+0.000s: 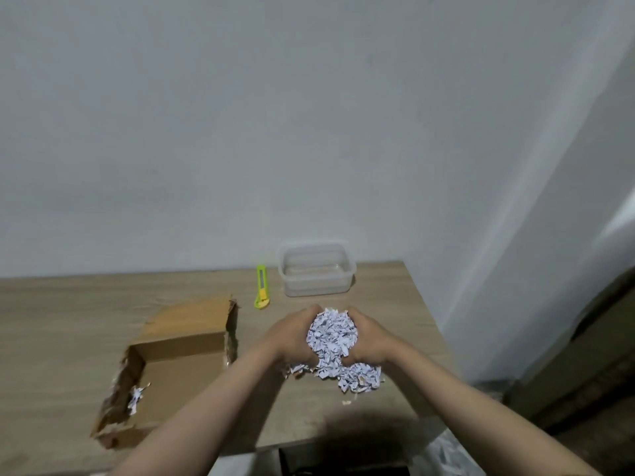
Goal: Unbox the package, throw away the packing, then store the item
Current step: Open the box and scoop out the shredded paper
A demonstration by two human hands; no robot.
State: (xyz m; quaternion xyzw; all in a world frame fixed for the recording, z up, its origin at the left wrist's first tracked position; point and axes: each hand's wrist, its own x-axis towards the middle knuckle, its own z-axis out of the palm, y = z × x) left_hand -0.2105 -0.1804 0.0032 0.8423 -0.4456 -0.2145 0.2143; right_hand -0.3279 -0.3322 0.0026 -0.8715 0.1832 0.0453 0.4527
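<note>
An opened cardboard box [178, 365] lies on the wooden table [62, 324] at the left, with torn edges and a few paper scraps inside. My left hand [292, 338] and my right hand [369, 338] are cupped together around a heap of shredded white paper [331, 334], lifted just above the table. More shreds lie on the table [357, 376] under my hands. A clear plastic container [316, 269] stands at the table's far edge, beyond my hands.
A yellow-green utility knife [262, 286] lies between the box and the container. The table's right edge [429, 324] runs close to my right hand. A white wall stands behind. Below the table's front edge are a dark opening and something pale with paper scraps [443, 451].
</note>
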